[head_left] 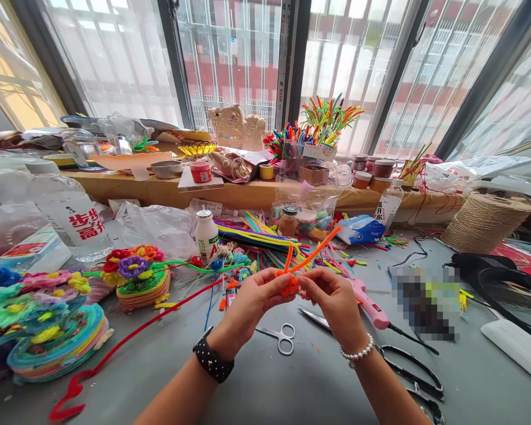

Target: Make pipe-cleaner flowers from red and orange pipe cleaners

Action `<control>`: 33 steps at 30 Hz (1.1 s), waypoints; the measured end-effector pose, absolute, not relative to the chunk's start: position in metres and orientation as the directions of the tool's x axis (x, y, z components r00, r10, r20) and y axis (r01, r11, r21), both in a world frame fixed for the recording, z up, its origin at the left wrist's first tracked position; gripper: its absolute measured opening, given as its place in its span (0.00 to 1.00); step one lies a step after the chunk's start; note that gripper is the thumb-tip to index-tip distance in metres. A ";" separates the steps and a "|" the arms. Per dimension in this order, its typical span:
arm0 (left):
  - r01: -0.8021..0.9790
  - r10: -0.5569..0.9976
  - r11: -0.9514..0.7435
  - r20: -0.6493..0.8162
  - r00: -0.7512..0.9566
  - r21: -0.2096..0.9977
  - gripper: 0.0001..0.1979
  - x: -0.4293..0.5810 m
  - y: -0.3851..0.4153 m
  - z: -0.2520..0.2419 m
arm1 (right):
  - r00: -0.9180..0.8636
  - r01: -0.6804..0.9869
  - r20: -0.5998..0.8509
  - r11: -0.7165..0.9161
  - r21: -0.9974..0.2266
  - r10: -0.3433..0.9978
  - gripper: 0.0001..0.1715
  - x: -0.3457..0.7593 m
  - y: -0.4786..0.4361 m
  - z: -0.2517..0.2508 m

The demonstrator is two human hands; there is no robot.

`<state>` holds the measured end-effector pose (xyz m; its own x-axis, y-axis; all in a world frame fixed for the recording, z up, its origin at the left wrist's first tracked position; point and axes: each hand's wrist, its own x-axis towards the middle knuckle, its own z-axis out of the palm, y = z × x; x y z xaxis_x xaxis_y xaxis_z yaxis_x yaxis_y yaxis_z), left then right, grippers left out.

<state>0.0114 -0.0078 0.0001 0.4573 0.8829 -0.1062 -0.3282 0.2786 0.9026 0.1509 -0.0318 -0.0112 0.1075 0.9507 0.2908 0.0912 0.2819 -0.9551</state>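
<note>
An orange pipe cleaner (315, 254) is held up at the middle of the head view, its lower part bent into a small coiled shape and two ends sticking up. My left hand (262, 292), with a black dotted band on the wrist, pinches the coil from the left. My right hand (331, 298), wearing a beaded bracelet, has its fingertips closed at the coil's right side. Below the hands small scissors (283, 339) lie on the grey table (265, 389). Larger scissors (418, 372) lie partly under my right forearm.
A pink glue gun (371, 307) lies right of my hands. Pipe-cleaner flowers (135, 265) stand at left beside a long red pipe cleaner (146, 321). Bottles, loose pipe cleaners and a twine spool (487, 227) line the back, below a cluttered window ledge (248, 193).
</note>
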 end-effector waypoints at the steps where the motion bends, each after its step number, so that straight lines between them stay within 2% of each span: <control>1: -0.321 0.879 0.278 -0.105 0.466 0.906 0.07 0.011 -0.008 0.001 | 0.111 0.099 0.288 0.278 -0.955 0.951 0.10 0.151 -0.032 -0.011; 7: -0.246 0.886 0.188 -0.056 0.461 0.951 0.11 0.010 -0.008 0.002 | 0.117 0.037 0.249 0.246 -0.969 0.961 0.12 0.154 -0.029 -0.013; 14: -0.117 0.886 0.194 -0.123 0.447 0.974 0.13 0.010 -0.007 0.003 | 0.155 -0.033 0.227 0.235 -0.971 0.961 0.12 0.156 -0.026 -0.015; 18: -0.110 0.866 0.220 -0.142 0.480 0.969 0.12 0.009 -0.007 0.005 | 0.227 -0.069 0.229 0.250 -0.966 0.946 0.12 0.154 -0.028 -0.014; 23: -0.185 0.830 0.288 -0.149 0.537 0.940 0.10 0.007 -0.008 0.006 | 0.099 -0.265 0.171 0.192 -0.945 0.980 0.09 0.156 -0.029 -0.011; 28: -0.214 0.810 0.296 -0.126 0.573 0.931 0.09 0.008 -0.007 0.004 | 0.111 -0.500 0.065 0.113 -0.859 0.992 0.08 0.161 -0.025 -0.010; 30: -0.233 0.843 0.286 -0.128 0.522 0.930 0.09 0.008 -0.006 0.003 | 0.122 -0.485 0.034 0.090 -0.870 0.992 0.09 0.161 -0.025 -0.011; 33: -0.277 0.898 0.248 -0.113 0.424 0.929 0.09 0.008 -0.004 0.001 | 0.102 -0.341 0.066 0.097 -0.935 0.993 0.12 0.161 -0.026 -0.010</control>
